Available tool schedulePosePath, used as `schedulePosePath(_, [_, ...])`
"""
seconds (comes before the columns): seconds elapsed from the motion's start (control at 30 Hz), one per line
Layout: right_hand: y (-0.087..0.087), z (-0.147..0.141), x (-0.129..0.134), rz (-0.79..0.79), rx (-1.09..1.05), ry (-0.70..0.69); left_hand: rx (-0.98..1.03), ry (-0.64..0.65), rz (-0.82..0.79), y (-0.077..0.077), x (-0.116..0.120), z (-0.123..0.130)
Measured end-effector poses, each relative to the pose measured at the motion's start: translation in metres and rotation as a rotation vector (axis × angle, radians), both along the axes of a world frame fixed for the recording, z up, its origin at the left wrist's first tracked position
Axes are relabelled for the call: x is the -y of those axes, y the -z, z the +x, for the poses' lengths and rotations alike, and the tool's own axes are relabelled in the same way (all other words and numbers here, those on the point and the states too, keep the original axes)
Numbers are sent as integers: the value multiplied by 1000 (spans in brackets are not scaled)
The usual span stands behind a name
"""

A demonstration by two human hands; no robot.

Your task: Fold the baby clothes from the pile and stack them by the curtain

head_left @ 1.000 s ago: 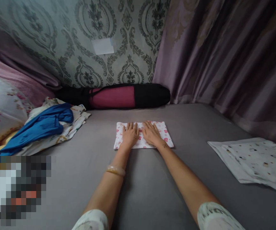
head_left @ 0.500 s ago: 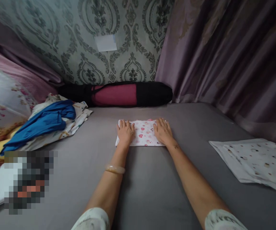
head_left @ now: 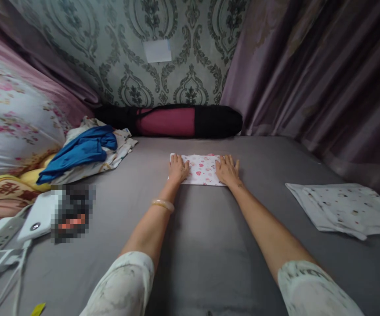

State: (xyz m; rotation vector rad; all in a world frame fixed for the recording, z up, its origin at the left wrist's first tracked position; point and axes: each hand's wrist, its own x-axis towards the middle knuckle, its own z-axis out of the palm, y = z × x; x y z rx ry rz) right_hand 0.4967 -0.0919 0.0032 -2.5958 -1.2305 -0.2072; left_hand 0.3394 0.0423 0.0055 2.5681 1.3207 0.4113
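Heart-print cloth [head_left: 203, 171]: white w/ pink + red motifs, lying flat on the grey sheet [head_left: 206, 224], approx. centre, betw. both hands; long sides run L–R.
L hand [head_left: 178, 168]: palm down on cloth's L end, fingers slightly spread, nothing gripped; bangle [head_left: 162, 204] on forearm.
R hand [head_left: 228, 170]: palm down over R end, fingers extended, thumb toward middle, nothing gripped; hides that corner.
Fold status: looks done as a neat rectangle, near edge fairly straight. Bit of pink shows past far edge, poss. not fully squared. Prob. at the smoothing/flattening stage; no. of layers, or any fold left, can't tell.
Spotted white cloth [head_left: 351, 210]: far R, well apart from hands, lying flat in layers, looks folded, edges uneven.
Blue garment [head_left: 81, 151]: L side, crumpled atop a patterned white cloth [head_left: 124, 145]; both look unfolded, hands nowhere near.
Black + maroon bag [head_left: 165, 122]: long, at back by the wallpapered wall.
Power strip [head_left: 0, 237]: lower L, w/ white cables, nr. blurred-out item.
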Motion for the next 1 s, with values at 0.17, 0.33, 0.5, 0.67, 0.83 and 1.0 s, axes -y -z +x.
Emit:
schedulePosePath(0.17, [-2,-49,-20,8,-13,-140,-36,13,42,-5,21,-10])
schedulePosePath(0.33, [4,-68,-27,-67,-61,-170,-68,-8,31,4,39,-12])
schedulePosePath(0.5, [3,-63,-25,-99,-61,-173,-25,-5,15,7,35,-13])
schedulePosePath(0.67, [-3,-69,-42,-95,-70,-166,127,-45,-42,-6,26,-16])
schedulePosePath(0.83, [0,-80,-63,-81,-58,-216,267,-155,-79,-17,15,-23])
schedulePosePath(1.0, [2,-80,-68,-124,-80,-204,528,-411,145,-31,9,-29])
